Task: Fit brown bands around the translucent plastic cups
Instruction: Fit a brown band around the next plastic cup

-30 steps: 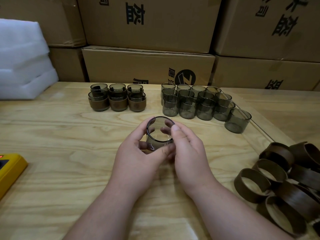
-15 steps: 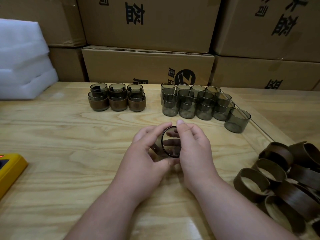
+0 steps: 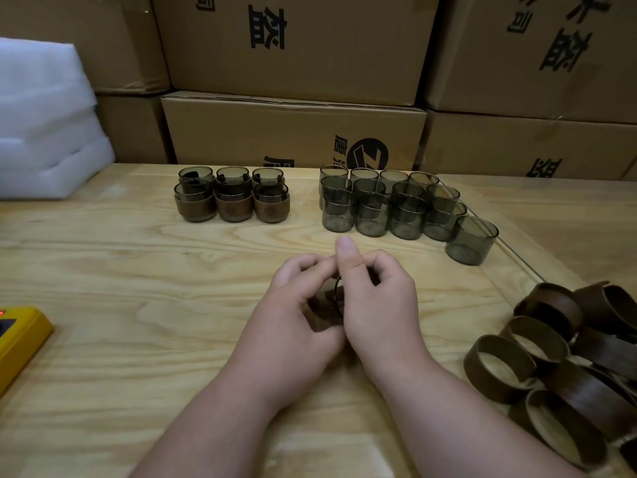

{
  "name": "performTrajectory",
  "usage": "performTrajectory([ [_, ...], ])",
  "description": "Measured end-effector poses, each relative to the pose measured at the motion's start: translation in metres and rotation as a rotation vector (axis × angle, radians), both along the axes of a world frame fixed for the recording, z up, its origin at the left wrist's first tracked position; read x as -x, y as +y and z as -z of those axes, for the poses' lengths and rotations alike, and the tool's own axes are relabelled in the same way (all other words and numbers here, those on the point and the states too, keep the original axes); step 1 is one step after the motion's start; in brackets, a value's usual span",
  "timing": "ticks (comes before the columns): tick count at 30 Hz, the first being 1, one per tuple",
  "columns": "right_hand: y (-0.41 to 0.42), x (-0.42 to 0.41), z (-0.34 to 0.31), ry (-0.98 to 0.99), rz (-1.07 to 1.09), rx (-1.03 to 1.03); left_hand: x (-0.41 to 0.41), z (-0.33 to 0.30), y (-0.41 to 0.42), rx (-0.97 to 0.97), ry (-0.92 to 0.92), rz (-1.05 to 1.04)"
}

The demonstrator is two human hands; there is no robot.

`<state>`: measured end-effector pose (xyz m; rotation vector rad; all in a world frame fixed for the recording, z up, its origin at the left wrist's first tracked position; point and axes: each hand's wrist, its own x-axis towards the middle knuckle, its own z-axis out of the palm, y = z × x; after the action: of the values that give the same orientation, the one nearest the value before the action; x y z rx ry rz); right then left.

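Observation:
My left hand [image 3: 293,315] and my right hand [image 3: 379,305] together grip one translucent grey cup [image 3: 329,305] at the middle of the wooden table [image 3: 138,305]. The cup lies on its side between my palms and is mostly hidden; only a dark rim and some grey wall show. Several bare grey cups [image 3: 396,208] stand in rows at the back centre. To their left stand several cups with brown bands fitted [image 3: 234,198]. A heap of loose brown bands [image 3: 568,357] lies at the right.
Cardboard boxes [image 3: 293,132] are stacked behind the table. White foam sheets [image 3: 44,125] sit at the back left. A yellow device [image 3: 17,339] lies at the left edge. A glass sheet edge [image 3: 510,260] runs diagonally past the bare cups.
The cup has been turned from mouth-up onto its side between my hands. My fingers have closed further round it, hiding most of it.

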<state>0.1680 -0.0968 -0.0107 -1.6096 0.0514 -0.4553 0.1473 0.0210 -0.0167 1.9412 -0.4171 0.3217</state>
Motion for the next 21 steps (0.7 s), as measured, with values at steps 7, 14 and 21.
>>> performTrajectory([
  [7,-0.004,-0.006,0.003,0.105,0.008,-0.314,0.001,-0.002,-0.002,0.043,0.070,-0.033],
  [14,-0.003,-0.005,0.002,0.044,-0.106,-0.338,-0.007,0.003,0.002,0.131,0.190,-0.137],
  [21,0.001,-0.002,0.001,0.084,-0.240,-0.159,-0.010,0.001,0.004,0.250,0.137,-0.257],
])
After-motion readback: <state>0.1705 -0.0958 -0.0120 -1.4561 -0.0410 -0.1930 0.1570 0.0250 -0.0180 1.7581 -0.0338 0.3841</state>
